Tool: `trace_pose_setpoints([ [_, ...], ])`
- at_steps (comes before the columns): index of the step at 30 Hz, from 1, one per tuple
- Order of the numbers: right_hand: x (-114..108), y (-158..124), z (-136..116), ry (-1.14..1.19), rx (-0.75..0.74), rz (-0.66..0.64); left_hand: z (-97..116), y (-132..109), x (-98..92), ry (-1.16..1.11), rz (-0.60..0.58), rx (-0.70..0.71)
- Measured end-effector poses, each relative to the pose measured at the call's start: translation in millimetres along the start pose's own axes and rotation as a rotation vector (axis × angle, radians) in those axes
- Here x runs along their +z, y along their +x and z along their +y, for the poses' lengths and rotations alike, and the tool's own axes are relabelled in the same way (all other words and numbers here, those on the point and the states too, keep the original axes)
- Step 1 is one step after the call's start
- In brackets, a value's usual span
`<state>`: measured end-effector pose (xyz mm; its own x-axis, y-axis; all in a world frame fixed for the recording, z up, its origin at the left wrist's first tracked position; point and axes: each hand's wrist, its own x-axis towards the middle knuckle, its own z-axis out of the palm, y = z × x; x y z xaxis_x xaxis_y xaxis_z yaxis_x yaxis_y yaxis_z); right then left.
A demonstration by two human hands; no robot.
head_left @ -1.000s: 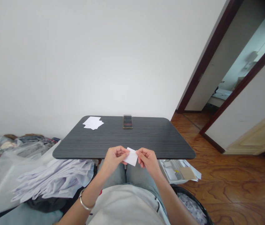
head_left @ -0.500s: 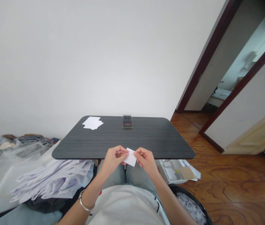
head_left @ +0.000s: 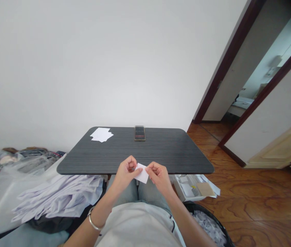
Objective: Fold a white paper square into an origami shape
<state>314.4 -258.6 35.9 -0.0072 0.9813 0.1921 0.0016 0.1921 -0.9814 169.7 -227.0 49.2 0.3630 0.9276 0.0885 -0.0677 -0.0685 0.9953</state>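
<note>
A small white piece of paper (head_left: pixel 142 174) is held between my two hands at the near edge of the dark table (head_left: pixel 166 151). My left hand (head_left: pixel 127 170) pinches its left side, with the thumb lying on top and the fingers curled. On the other side, my right hand (head_left: pixel 158 173) grips the upper right corner between thumb and fingers. Whether the paper is folded I cannot tell. Several loose white sheets (head_left: pixel 101 134) lie overlapped on the table's far left.
A phone (head_left: pixel 139 133) lies at the table's back edge by the wall. Below left is a heap of pale cloth (head_left: pixel 63 197). Below right stand a white box (head_left: pixel 186 190) with papers and a black bin (head_left: pixel 212 226) holding white scraps. A doorway (head_left: pixel 234 68) opens at right.
My left thumb has slid further over the paper, and the left fingers have curled and lifted slightly. Both hands and the paper have shifted a little to the left.
</note>
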Motion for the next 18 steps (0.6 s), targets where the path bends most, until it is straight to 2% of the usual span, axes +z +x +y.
trace_pose_setpoints([
  [13, -5, 3, 4, 0.019, 0.02, 0.007, 8, -2, -10.6, -0.125, -0.039, 0.001],
  [18, -7, 4, 7, 0.051, 0.05, 0.027, 12, -3, -12.8, -0.125, -0.02, -0.021],
])
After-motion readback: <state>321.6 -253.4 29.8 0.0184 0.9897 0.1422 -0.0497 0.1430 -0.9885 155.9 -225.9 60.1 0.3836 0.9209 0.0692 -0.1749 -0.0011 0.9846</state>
